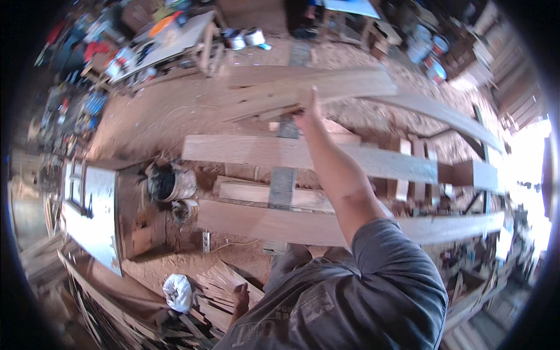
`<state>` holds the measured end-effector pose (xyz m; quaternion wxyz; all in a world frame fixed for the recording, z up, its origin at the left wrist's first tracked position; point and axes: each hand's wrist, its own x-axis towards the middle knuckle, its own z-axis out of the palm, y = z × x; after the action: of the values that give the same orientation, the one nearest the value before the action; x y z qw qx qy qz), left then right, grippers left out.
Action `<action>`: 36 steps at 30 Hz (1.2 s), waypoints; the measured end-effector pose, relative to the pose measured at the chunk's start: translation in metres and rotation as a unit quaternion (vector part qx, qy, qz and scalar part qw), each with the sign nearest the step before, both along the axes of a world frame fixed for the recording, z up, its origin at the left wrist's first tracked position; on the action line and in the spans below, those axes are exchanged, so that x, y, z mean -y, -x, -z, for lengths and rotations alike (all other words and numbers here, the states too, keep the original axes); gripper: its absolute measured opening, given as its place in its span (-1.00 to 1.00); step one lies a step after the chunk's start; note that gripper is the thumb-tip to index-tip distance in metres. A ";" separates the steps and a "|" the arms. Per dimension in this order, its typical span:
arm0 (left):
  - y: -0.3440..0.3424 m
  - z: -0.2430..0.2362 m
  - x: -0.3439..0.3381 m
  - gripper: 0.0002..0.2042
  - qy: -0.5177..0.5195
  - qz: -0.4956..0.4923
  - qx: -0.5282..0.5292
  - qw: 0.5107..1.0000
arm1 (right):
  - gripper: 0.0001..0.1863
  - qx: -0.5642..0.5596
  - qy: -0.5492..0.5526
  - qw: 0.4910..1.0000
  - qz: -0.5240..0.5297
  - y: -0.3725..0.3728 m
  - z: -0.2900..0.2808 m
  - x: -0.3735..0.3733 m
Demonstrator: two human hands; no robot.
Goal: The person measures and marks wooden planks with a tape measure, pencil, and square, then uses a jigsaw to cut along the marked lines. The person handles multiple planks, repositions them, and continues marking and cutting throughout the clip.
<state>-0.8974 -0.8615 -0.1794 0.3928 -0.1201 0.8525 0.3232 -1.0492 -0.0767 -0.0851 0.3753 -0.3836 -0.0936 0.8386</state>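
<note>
My right arm reaches far forward, and my right hand [309, 109] grips the near edge of a wide wooden board [350, 83], thumb on top and the other fingers mostly hidden beneath. This board lies over other planks at the far side and looks slightly blurred. Nearer to me, a long pale plank [233, 150] runs left to right under my forearm. Another long plank [262, 221] lies parallel to it, close in front of my body. My left hand [240, 296] hangs low at my left side above thin wood strips [216, 306]; its fingers are too unclear to read.
A dark-filled bucket [178, 184] and a smaller pail [185, 211] stand left of the planks, beside a white-faced cabinet [96, 210]. A white sack [178, 293] sits by the strips. Farther off are a cluttered table [169, 49] and several buckets [420, 46].
</note>
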 end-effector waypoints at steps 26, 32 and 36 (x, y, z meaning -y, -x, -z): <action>0.194 -0.120 -0.674 -0.05 0.053 0.574 -0.477 0.664 | -0.22 0.450 -0.163 0.843 0.244 -0.447 0.004 0.009; 0.181 -0.117 -0.672 -0.09 0.090 0.580 -0.498 0.638 | -0.41 0.527 -0.319 0.770 0.165 -0.444 0.010 0.025; 0.184 -0.118 -0.671 -0.12 0.096 0.581 -0.507 0.630 | -0.36 0.305 -0.211 0.929 0.008 -0.351 0.032 -0.001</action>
<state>-1.0814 -0.1910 -0.0618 -0.0082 0.5453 0.8369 -0.0453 -0.6982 -0.0755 -0.1166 0.4076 -0.5336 -0.3753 0.6389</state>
